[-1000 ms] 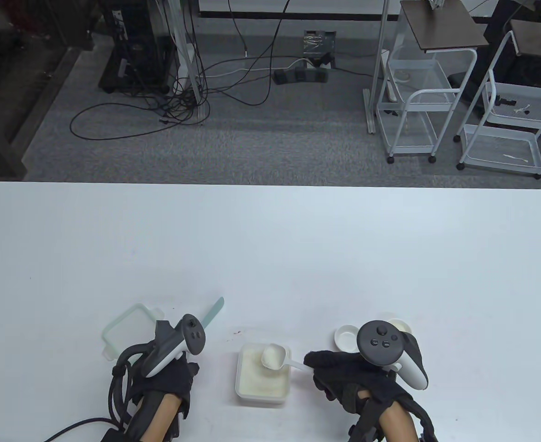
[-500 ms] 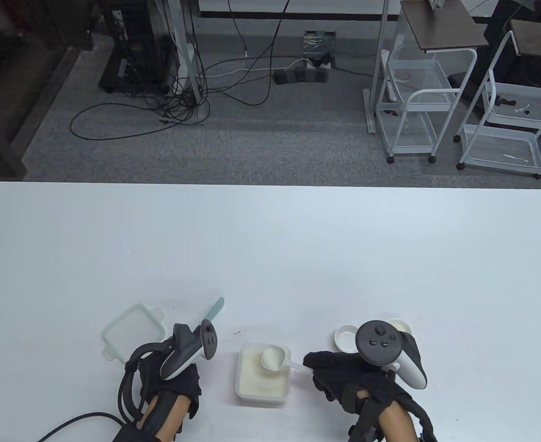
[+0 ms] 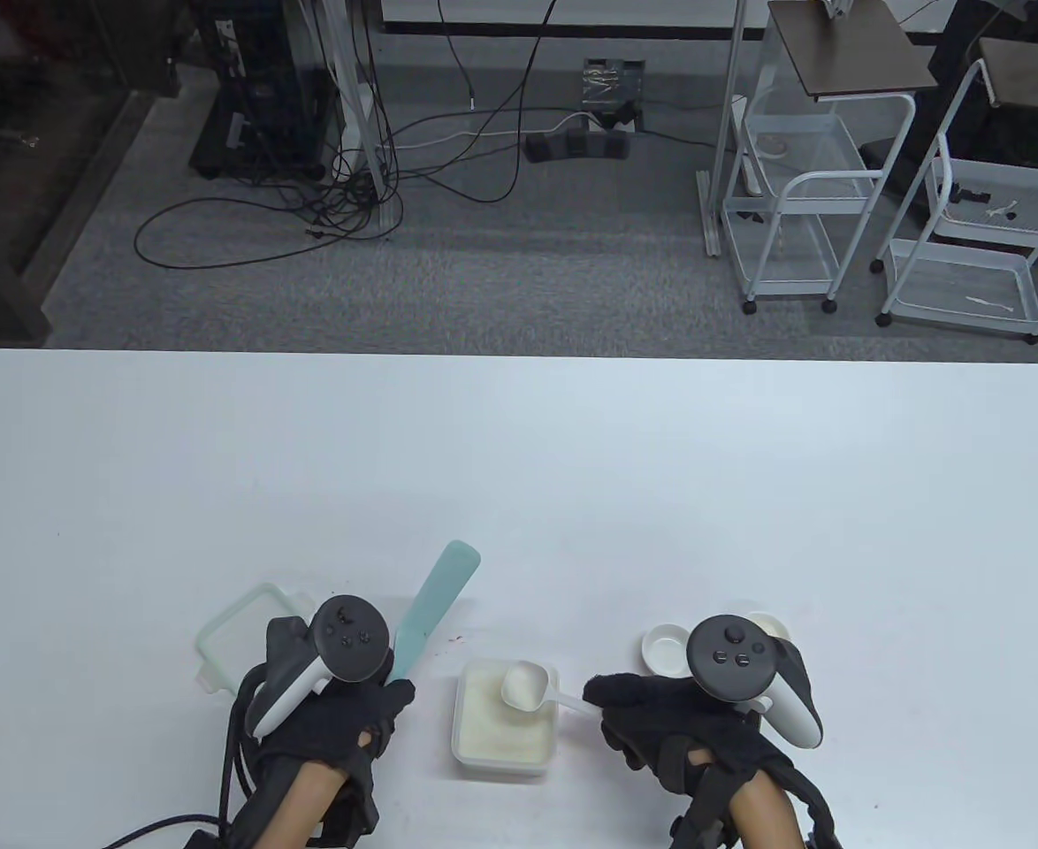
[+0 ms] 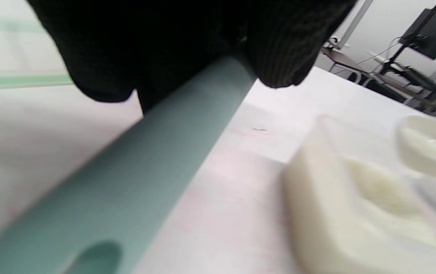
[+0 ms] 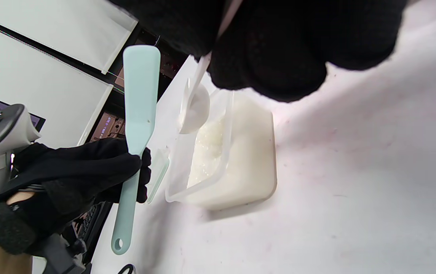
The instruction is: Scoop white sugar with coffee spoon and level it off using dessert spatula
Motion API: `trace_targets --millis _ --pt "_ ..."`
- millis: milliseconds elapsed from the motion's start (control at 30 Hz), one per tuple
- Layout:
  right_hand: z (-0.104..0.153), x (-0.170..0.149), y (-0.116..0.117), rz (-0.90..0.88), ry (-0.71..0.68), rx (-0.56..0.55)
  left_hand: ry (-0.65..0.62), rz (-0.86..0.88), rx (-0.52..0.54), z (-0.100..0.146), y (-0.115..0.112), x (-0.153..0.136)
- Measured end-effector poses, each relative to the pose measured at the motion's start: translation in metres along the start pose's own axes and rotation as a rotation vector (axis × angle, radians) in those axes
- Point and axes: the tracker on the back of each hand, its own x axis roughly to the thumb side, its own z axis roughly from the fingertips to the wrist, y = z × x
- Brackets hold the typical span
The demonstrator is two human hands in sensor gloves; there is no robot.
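Note:
A clear square container of white sugar (image 3: 503, 718) sits near the table's front edge, also in the right wrist view (image 5: 237, 160). My right hand (image 3: 652, 707) grips the handle of a white coffee spoon (image 3: 526, 685), its heaped bowl held just above the sugar (image 5: 194, 108). My left hand (image 3: 342, 716) grips a mint-green dessert spatula (image 3: 431, 610) by its handle (image 4: 153, 167), lifted off the table with its blade pointing up and away, left of the container (image 5: 138, 102).
The container's green-rimmed lid (image 3: 249, 632) lies flat behind my left hand. Two small white dishes (image 3: 665, 646) stand behind my right hand. The table's front edge is close below both hands.
My left hand has turned palm-down and lifted the spatula off the table, so more of its blade shows. My right hand and the spoon have stayed still.

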Motion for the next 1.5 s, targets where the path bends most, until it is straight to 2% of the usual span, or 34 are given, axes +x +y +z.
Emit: trace_targets --millis 100,233,767,1233,1300,1500 --pt "0.001 -0.001 -0.001 -0.019 -0.006 -0.002 -0.095 0.085 -0.083 0.006 -0.002 0.01" --pt "0.001 -0.003 -0.003 -0.033 -0.004 -0.005 -0.17 0.113 -0.185 0.008 -0.011 0.023" --pt "0.002 -0.005 -0.005 -0.081 -0.007 -0.005 -0.27 0.097 -0.319 0.013 -0.032 0.046" --pt "0.002 -0.005 -0.005 -0.103 -0.02 0.011 -0.213 0.054 -0.307 0.01 -0.034 0.042" --pt "0.002 -0.006 -0.006 -0.099 -0.017 0.009 -0.193 0.048 -0.282 0.008 -0.032 0.039" --pt "0.003 -0.008 -0.006 -0.109 -0.007 0.013 -0.145 0.038 -0.301 0.002 -0.029 0.028"
